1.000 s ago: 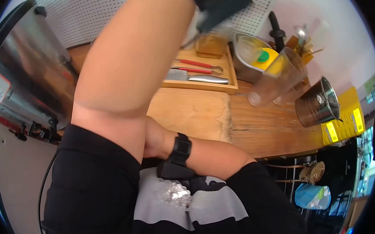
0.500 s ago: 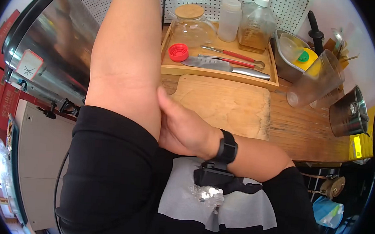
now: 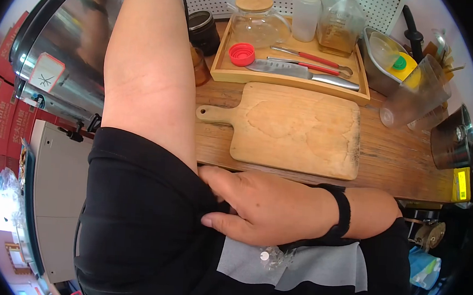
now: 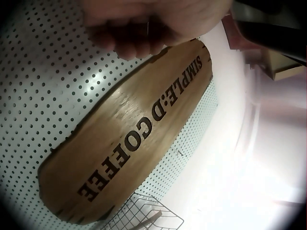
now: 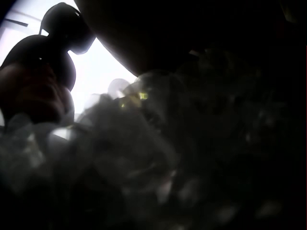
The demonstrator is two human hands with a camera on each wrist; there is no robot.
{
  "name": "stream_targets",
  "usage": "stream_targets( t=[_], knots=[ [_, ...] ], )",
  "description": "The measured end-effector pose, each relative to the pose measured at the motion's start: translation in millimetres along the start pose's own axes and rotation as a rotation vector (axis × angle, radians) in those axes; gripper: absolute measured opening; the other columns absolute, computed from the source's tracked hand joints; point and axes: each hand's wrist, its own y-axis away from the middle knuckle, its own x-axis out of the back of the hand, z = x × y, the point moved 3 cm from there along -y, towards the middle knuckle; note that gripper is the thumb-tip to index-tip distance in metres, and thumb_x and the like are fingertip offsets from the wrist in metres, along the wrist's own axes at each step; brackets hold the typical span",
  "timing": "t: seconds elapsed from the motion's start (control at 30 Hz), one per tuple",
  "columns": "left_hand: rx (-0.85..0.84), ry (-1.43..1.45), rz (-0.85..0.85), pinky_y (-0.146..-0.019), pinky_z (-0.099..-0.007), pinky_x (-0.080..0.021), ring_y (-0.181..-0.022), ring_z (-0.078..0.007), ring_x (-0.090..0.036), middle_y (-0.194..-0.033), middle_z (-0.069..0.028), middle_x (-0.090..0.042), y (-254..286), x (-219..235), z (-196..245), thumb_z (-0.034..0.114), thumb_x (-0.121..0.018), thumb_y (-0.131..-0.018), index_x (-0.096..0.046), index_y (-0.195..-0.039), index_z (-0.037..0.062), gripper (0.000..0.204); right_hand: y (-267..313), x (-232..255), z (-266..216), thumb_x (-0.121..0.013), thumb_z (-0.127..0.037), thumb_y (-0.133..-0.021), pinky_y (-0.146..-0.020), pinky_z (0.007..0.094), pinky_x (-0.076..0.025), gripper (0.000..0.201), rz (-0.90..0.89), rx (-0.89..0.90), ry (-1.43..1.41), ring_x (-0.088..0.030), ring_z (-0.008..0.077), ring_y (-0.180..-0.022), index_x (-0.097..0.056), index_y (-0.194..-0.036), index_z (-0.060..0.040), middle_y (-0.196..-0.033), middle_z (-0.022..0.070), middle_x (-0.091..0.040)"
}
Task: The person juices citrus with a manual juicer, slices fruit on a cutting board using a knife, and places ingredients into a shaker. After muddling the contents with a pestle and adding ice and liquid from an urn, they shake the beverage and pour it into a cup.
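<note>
My left forearm reaches up past the top edge of the head view. In the left wrist view the left hand (image 4: 153, 24) has its fingers loosely curled and holds nothing visible. Behind it is a wooden sign (image 4: 139, 129) lettered SIMPLE:D COFFEE, against a white pegboard (image 4: 43, 81). At the left elbow my right hand (image 3: 260, 206) grips the black left sleeve (image 3: 144, 179) near its cuff, thumb on the cloth and some fingertips hidden in its folds. The right wrist view is dark, mostly a blurred clear decoration on the shirt front (image 5: 115, 139).
A cutting board (image 3: 298, 130) lies on the wooden table (image 3: 391, 164). Behind it, a tray (image 3: 220, 72) holds a knife (image 3: 286, 70), red-handled tools, a red lid (image 3: 242, 54), a glass teapot (image 3: 258, 28) and bottles. Clear tumblers and a metal cup (image 3: 454, 138) stand right; a steel urn (image 3: 74, 43) left.
The right hand has come from behind the left elbow down to the sleeve cuff and now grips the cloth. The left arm stays raised, and the head view has shifted, showing more of the board.
</note>
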Motion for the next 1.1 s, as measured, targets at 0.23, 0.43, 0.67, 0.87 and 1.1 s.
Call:
stream_targets(
  t=[0.23, 0.43, 0.67, 0.87, 1.1],
  knots=[
    [-0.014, -0.068, 0.025, -0.066, -0.0394, -0.048, -0.068, -0.0234, -0.055, -0.075, -0.0087, -0.057, 3, 22, 27, 0.015, -0.046, -0.096, -0.052, -0.090, 0.0027, 0.015, -2, -12, -5, -0.055, 0.000, -0.080, -0.070, 0.0437, -0.046, 0.005, 0.014, 0.694, -0.005, -0.055, 0.0368, -0.078, -0.050, -0.082, -0.0004, -0.075, 0.0157, -0.053],
    [-0.028, -0.112, 0.056, -0.069, -0.0409, -0.050, -0.070, -0.0239, -0.056, -0.076, -0.0097, -0.058, 9, 40, 42, 0.014, -0.046, -0.096, -0.053, -0.091, 0.0018, 0.015, -9, -11, 15, -0.050, 0.003, -0.082, -0.071, 0.0360, -0.048, 0.014, 0.072, 0.520, -0.198, -0.059, 0.0297, -0.081, -0.058, -0.093, 0.0005, -0.087, 0.0120, -0.058],
    [-0.013, -0.036, 0.021, -0.072, -0.0427, -0.051, -0.073, -0.0245, -0.058, -0.079, -0.0110, -0.060, -5, 18, -3, 0.013, -0.046, -0.097, -0.053, -0.091, 0.0008, 0.016, -28, -1, 54, -0.044, -0.013, -0.094, -0.073, 0.0327, -0.052, 0.021, 0.176, -0.055, -1.034, -0.063, 0.0210, -0.080, -0.059, -0.103, -0.0011, -0.089, 0.0114, -0.063],
    [0.027, 0.063, -0.040, -0.074, -0.0442, -0.052, -0.075, -0.0249, -0.059, -0.081, -0.0121, -0.061, -34, -22, -70, 0.013, -0.046, -0.097, -0.054, -0.092, -0.0001, 0.016, -46, 6, 38, -0.037, -0.047, -0.102, -0.101, 0.0362, -0.042, 0.053, 0.230, 0.195, -1.409, -0.055, 0.0190, -0.113, -0.048, -0.132, -0.0059, -0.129, 0.0077, -0.056],
    [-0.026, 0.014, -0.028, -0.076, -0.0479, -0.051, -0.081, -0.0278, -0.058, -0.090, -0.0171, -0.058, -26, -81, -137, 0.008, -0.039, -0.099, -0.047, -0.100, -0.0029, 0.014, -81, 12, 44, -0.048, -0.056, -0.095, -0.108, 0.0357, -0.036, 0.070, 0.162, 0.416, -1.537, -0.047, 0.0190, -0.127, -0.039, -0.141, -0.0043, -0.142, 0.0091, -0.048]
  ],
)
